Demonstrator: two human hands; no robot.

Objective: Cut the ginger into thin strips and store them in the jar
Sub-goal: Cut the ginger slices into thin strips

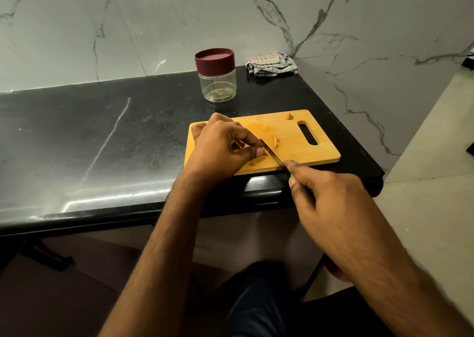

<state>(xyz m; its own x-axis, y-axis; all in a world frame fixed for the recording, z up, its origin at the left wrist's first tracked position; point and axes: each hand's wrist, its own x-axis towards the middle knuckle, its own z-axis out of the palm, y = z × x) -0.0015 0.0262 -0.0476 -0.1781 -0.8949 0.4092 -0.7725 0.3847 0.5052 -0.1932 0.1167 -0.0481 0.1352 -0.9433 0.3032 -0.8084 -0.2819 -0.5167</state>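
Observation:
A wooden cutting board (pixel 295 144) lies on the black counter near its right end. My left hand (pixel 223 147) pinches a small piece of ginger (pixel 264 154) on the board, mostly hidden under my fingers. My right hand (pixel 331 198) grips a knife (pixel 273 154) with a green handle, forefinger along the blade's back, the blade resting against the ginger. A cut strip (pixel 275 141) lies just right of the blade and a small scrap (pixel 289 116) sits near the board's far edge. The clear jar (pixel 217 82) with a maroon lid stands closed behind the board.
A folded striped cloth (pixel 272 63) lies at the back right corner of the black counter (pixel 102 136). Marble wall runs behind it. The counter's right edge drops off just beyond the board, with pale floor to the right.

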